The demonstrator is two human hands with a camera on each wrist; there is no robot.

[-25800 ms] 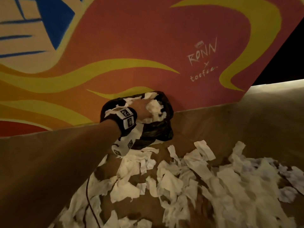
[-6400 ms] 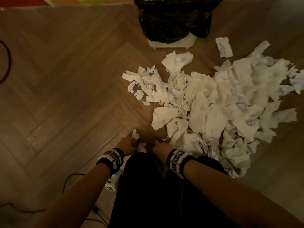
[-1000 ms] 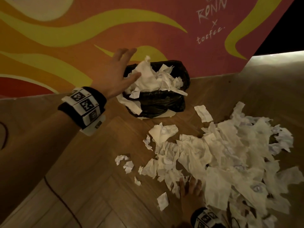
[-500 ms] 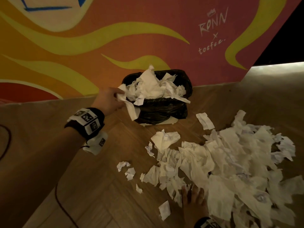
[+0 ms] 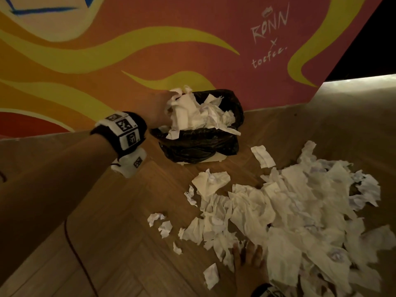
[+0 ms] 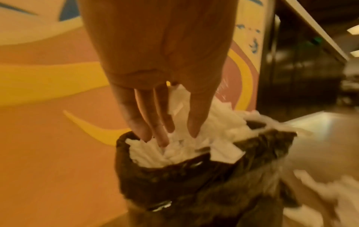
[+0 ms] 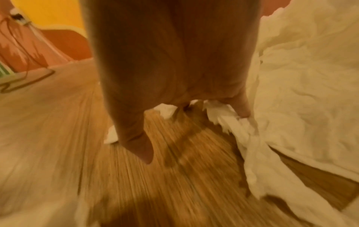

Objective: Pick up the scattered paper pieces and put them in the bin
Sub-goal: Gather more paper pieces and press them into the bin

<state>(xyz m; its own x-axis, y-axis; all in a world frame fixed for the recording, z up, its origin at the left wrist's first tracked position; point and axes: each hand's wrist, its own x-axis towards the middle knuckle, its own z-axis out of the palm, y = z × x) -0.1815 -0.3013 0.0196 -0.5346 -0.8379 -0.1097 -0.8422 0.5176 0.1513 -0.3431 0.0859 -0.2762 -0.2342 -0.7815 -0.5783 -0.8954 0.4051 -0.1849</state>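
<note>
A black-bagged bin [image 5: 199, 144] stands against the painted wall, heaped with white paper [image 5: 199, 114]. My left hand [image 5: 160, 106] is over its left rim. In the left wrist view its straight fingers [image 6: 151, 130] and thumb point down and press into the paper [image 6: 223, 122] in the bin [image 6: 174, 176]. A big pile of torn paper pieces [image 5: 289, 211] covers the floor to the right. My right hand [image 5: 248, 254] lies flat and open on the floor at the pile's near edge. In the right wrist view this hand [image 7: 195, 136] touches the paper [image 7: 301, 76] with one finger.
Small loose scraps [image 5: 159, 221] lie left of the pile, and one piece [image 5: 262, 156] lies beside the bin. A thin cable [image 5: 79, 254] runs over the wooden floor at the left. The mural wall stands right behind the bin.
My left hand has brought the paper strip that hung over the bin's left rim up onto the heap and now pushes down with straight fingers. The right hand has stayed at the pile's edge.
</note>
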